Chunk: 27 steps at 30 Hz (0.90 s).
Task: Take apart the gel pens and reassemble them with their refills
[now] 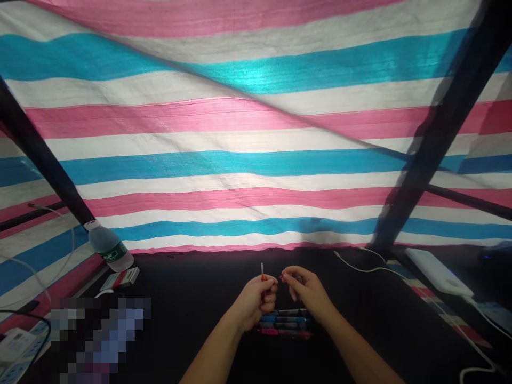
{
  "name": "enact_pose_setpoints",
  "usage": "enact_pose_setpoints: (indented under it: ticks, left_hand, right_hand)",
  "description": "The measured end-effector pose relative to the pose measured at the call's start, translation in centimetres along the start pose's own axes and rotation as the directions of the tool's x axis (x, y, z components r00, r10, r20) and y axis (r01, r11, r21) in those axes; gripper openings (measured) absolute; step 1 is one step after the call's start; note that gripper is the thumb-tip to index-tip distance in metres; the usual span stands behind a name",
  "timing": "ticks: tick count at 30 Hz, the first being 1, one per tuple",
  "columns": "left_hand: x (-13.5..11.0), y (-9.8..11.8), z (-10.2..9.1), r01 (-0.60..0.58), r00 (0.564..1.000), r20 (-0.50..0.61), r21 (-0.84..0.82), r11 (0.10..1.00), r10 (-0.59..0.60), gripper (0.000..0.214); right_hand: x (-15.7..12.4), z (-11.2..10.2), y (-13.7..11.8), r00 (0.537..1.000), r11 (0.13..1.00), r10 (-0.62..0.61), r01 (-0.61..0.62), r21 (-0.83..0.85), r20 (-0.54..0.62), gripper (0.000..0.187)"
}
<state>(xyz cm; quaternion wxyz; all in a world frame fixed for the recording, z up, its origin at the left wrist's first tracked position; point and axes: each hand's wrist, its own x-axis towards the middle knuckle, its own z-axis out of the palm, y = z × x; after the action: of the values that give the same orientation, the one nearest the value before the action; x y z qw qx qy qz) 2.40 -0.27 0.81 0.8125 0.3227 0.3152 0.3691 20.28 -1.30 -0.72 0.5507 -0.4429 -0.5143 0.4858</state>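
- Your left hand [256,301]: the fingers close around a slim red pen part [263,278], pale tip upward.
- Your right hand [304,288]: the fingers pinch a small red piece [282,278], near the left.
- Pens [284,322]: side by side on the black worktop [180,320], between your wrists.
- Bottle [110,248]: far left, beside a small box [122,278].

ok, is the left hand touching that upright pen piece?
Touching. The head view shows the left hand closed around the upright pen piece, whose pale end sticks up out of the fist.
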Motion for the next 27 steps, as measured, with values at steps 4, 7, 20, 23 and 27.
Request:
enact_pose_setpoints:
  ticks: [4,7,20,23,27]
  left_hand:
    - [0.0,-0.2,-0.1,-0.119,0.993,0.017,0.059,0.991,0.119,0.031]
    - [0.2,-0.3,-0.2,-0.158,0.987,0.02,0.088,0.983,0.157,0.032]
    - [0.1,0.4,0.1,-0.163,0.986,-0.054,-0.08,0.983,0.159,0.042]
    - [0.1,0.6,0.2,-0.176,0.983,-0.068,-0.1,0.979,0.169,0.043]
    - [0.1,0.7,0.2,-0.174,0.983,-0.068,-0.086,0.981,0.169,0.045]
  right_hand:
    - [0.1,-0.1,-0.1,0.998,0.993,0.054,-0.05,0.105,-0.03,0.037]
    - [0.1,-0.1,-0.5,0.995,0.976,0.085,-0.072,0.208,-0.054,0.037]
    - [-0.1,0.2,-0.9,0.984,0.882,0.178,-0.172,0.439,0.029,0.034]
    - [-0.2,0.2,-1.0,0.983,0.878,0.179,-0.177,0.445,0.038,0.032]
    - [-0.2,0.2,-0.9,0.98,0.871,0.196,-0.188,0.454,0.03,0.034]
